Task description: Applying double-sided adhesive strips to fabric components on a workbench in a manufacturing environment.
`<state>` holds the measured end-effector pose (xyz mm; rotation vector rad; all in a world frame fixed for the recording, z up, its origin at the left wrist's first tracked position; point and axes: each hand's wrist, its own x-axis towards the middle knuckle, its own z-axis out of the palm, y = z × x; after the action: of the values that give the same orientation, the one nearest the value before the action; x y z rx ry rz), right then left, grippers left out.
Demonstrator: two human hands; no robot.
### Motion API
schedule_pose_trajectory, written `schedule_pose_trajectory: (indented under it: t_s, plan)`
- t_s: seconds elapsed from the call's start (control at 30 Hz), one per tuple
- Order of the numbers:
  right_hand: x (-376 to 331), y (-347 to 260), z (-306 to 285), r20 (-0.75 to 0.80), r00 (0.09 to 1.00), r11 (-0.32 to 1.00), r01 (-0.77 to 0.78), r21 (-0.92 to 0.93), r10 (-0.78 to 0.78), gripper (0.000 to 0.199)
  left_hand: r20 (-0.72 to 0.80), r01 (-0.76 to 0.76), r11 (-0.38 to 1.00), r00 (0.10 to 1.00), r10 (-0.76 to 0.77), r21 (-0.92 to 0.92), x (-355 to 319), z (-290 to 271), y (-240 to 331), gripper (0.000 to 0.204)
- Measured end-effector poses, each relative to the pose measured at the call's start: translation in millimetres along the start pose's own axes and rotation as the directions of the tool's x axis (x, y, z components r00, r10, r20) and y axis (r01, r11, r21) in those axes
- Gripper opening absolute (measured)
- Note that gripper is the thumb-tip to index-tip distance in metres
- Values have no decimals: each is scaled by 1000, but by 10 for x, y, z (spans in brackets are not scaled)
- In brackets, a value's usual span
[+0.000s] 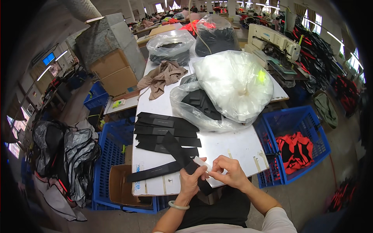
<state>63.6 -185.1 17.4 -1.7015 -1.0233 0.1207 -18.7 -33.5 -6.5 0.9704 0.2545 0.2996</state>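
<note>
My left hand [190,182], with a pale bangle on its wrist, is closed on a black fabric strip [175,148] at the table's near edge. A small white slip [203,164] shows above the left thumb. My right hand [231,173] pinches at the near end of this slip, its fingertips close to the left thumb. Another black strip [155,172] lies under the held one, pointing left. Beyond it, several black fabric pieces [165,123] with printed grey patches lie overlapping in a row on the white table [241,149].
A clear bag of black pieces [182,103] and a stuffed white bag [233,73] occupy the table's middle. A checked cloth [161,77] lies left. Blue crates stand at the left [110,147] and right [314,136]; the right one holds red-and-black fabric [295,153]. A sewing machine [274,40] stands far right.
</note>
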Motion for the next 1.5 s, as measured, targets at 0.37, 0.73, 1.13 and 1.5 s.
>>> schedule_pose_trajectory:
  t_s: [0.37,0.73,1.13,1.5]
  plan:
    - [-94,-14,112,-11,981,965,-188,182,193,23,0,-58,998,998,58,12,-131,106,41,13]
    - [37,-207,61,-63,981,939,-158,304,185,18,-125,-79,925,992,35,-372,146,42,406,36]
    - [126,-311,154,86,996,993,-15,-116,25,24,-108,50,712,979,-175,-701,254,-174,437,43]
    - [107,-393,399,-58,992,954,90,-285,-111,25,-175,-91,800,984,-18,-593,160,-132,383,46]
